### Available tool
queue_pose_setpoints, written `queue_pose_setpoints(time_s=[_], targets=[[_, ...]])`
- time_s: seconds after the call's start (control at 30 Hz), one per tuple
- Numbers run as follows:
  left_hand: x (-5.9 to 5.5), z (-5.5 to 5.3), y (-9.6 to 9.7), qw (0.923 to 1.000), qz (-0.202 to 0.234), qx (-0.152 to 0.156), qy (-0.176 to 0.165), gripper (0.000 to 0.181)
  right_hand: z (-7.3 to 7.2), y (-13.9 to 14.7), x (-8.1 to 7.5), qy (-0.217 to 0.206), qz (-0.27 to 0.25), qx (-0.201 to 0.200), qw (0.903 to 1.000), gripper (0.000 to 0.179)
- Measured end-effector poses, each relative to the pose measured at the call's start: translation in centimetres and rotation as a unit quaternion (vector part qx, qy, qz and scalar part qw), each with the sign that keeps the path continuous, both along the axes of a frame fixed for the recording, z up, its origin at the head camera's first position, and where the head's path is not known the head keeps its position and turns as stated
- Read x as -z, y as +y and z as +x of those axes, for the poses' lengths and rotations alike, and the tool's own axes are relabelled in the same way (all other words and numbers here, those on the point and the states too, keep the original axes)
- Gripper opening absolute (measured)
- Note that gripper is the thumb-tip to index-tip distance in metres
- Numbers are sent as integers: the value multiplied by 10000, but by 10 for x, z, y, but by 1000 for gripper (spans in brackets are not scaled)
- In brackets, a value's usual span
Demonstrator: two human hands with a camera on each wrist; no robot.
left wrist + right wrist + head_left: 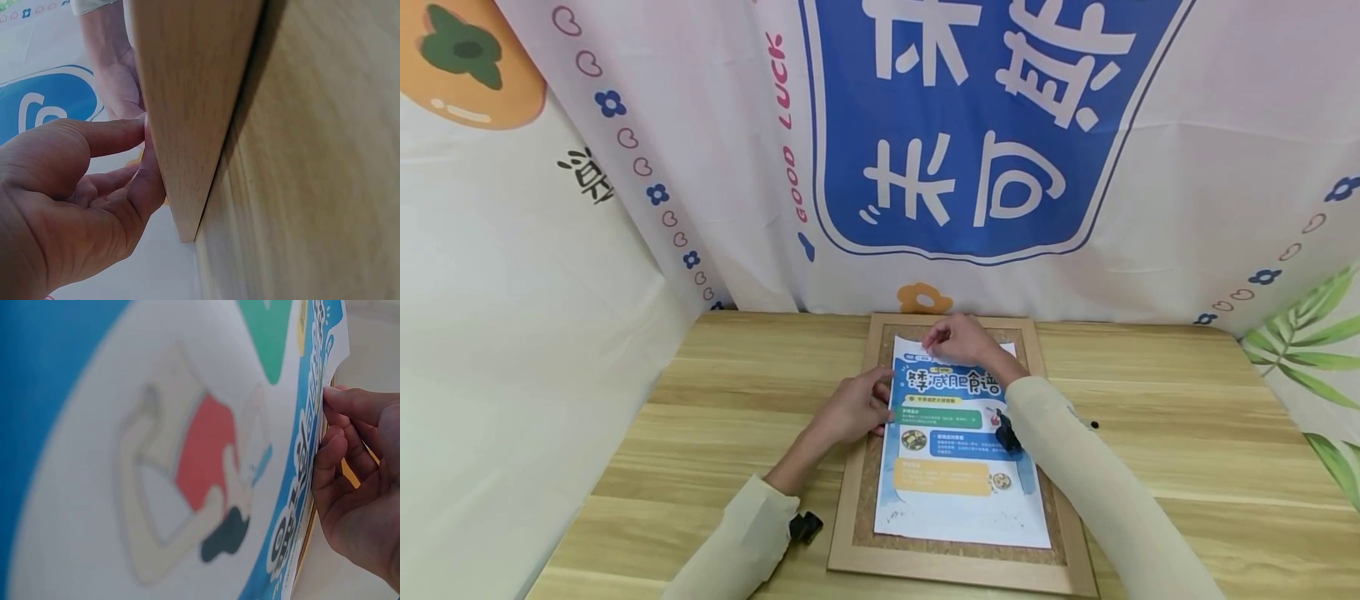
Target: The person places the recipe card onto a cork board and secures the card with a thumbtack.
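A printed paper poster (955, 517) with Chinese text, coloured panels and food pictures lies on a wood-framed cork board (868, 500). At its left edge, my left hand (859, 404) pinches the paper between thumb and curled fingers, close beside the board's frame (187, 112) in the left wrist view. My right hand (966, 340) reaches over the top of the sheet, thumb and forefinger together at the upper edge. The right wrist view has those right fingers (356, 434) bent against the paper; whether something small sits between them, I cannot tell.
The board rests on a wood-grain table (760, 367), its top end near a printed curtain (737, 208) hanging behind. A small black object (1094, 425) lies on the table right of the board. Black wrist devices (806, 527) sit at both cuffs.
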State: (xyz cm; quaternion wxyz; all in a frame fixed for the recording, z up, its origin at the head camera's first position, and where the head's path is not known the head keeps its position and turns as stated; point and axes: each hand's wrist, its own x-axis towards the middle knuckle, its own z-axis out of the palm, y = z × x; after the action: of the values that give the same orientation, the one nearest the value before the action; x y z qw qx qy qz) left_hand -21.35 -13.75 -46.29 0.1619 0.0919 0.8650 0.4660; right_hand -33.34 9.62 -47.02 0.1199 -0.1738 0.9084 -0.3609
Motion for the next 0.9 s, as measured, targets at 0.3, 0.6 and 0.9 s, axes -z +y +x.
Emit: queue_pose_setpoints(time_s=[0.3,0.6,0.9], targets=[[-2,2,0,10000,50,29,-43,69,1,5,4,98,-7,-288,9995,14],[-3,2,0,9999,103,10,-59,69,1,5,3,153,-98,-492,9986,14],[-3,2,-1,9999,123,61,-21,69,-2,6,2,100,-90,-571,9983,16]])
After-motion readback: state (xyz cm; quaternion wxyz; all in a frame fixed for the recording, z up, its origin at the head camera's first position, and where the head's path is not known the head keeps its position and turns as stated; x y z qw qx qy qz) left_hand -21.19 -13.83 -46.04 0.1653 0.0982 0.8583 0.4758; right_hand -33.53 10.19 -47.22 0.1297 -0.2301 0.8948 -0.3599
